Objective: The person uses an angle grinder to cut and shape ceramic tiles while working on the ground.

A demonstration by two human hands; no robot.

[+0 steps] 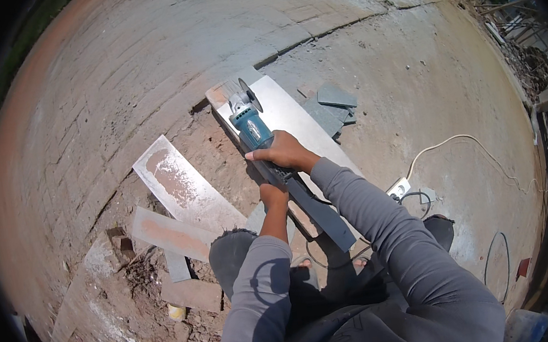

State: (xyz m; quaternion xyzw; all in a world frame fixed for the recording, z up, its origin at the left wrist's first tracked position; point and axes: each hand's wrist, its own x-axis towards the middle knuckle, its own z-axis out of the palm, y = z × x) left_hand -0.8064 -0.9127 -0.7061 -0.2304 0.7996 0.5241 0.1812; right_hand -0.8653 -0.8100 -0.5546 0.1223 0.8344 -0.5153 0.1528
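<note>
My right hand (285, 152) is wrapped round the teal body of an angle grinder (254, 128), its thumb on the left side. The grinder's bare disc (249, 95) stands on edge at the far end, over a pale board (283, 108). Close behind, my left hand (274, 195) is closed by the grinder's dark tail and the left edge of a dark grey strip of tile (322, 215). Its fingers are partly hidden, so I cannot tell which of the two it grips. The grinder's black cord runs back over the strip.
Broken grey tile pieces (331, 106) lie right of the board. Two dusty slabs (180, 182) rest on rubble to the left. A white socket block (398, 189) with a pale cable (473, 137) sits to the right. My feet are below the strip, near the cord.
</note>
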